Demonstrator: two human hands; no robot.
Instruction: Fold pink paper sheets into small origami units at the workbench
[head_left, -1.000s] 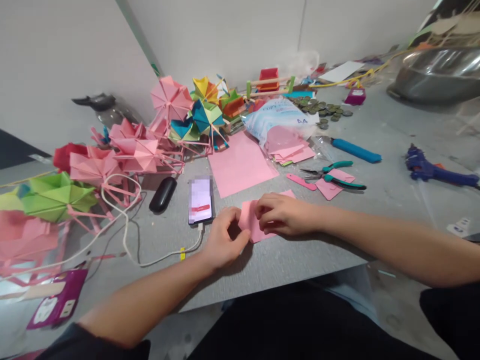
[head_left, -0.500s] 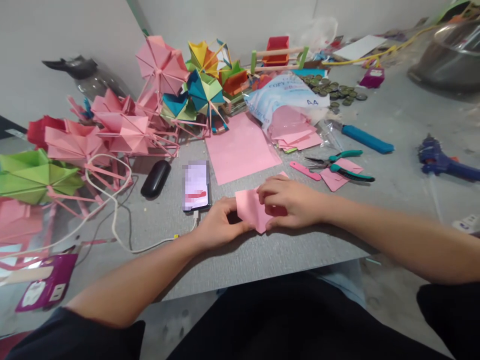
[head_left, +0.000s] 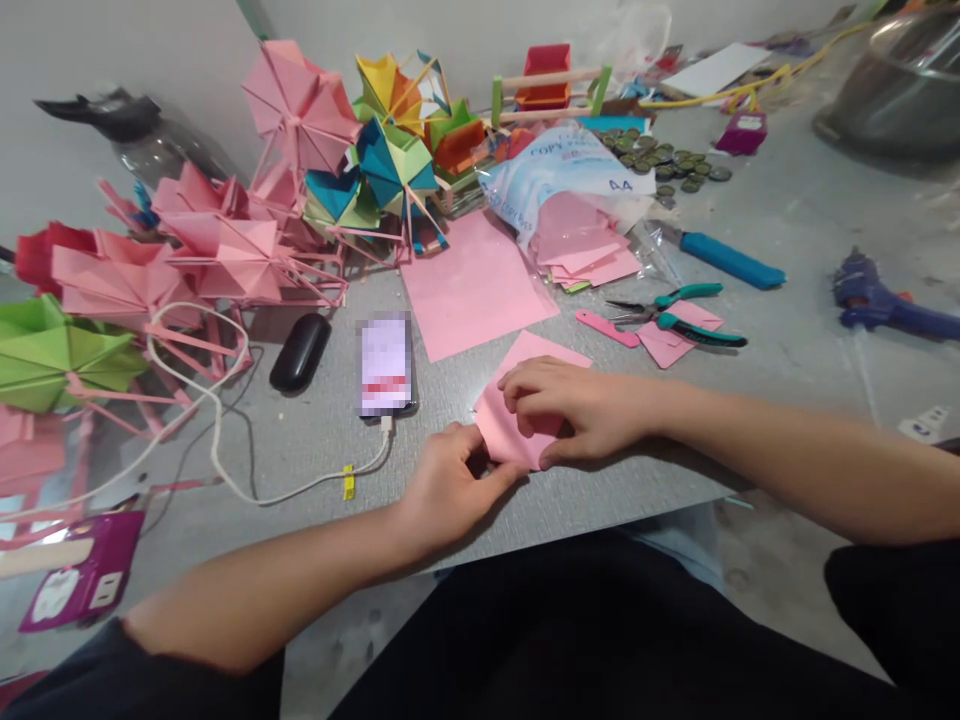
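A small sheet of pink paper (head_left: pixel 534 346) lies at the front of the table, turned cornerwise, with a bend near its lower edge. My left hand (head_left: pixel 454 485) grips the lower left edge between thumb and fingers. From the right, my right hand (head_left: pixel 581 410) rests over the sheet, its fingers curled and its thumb at the lower corner, closed on the paper. Part of the sheet is hidden under the right fingers. Beyond it lies a larger pink sheet (head_left: pixel 472 290). To the left is a phone (head_left: pixel 385 362) with a white cable (head_left: pixel 300 497) plugged in.
Folded pink paper models (head_left: pixel 240 255) crowd the left. A black case (head_left: pixel 301 352) is near the phone. On the right are pliers (head_left: pixel 697 322), a pink-handled tool (head_left: pixel 607 328), a blue cutter (head_left: pixel 731 260) and a glue gun (head_left: pixel 889 300). Coins (head_left: pixel 667 160) lie behind the paper bag (head_left: pixel 562 175).
The pink paper, folded up between my hands before, now lies flatter and more spread out. My left hand has shifted slightly right and toward me. The whole view has also moved a little.
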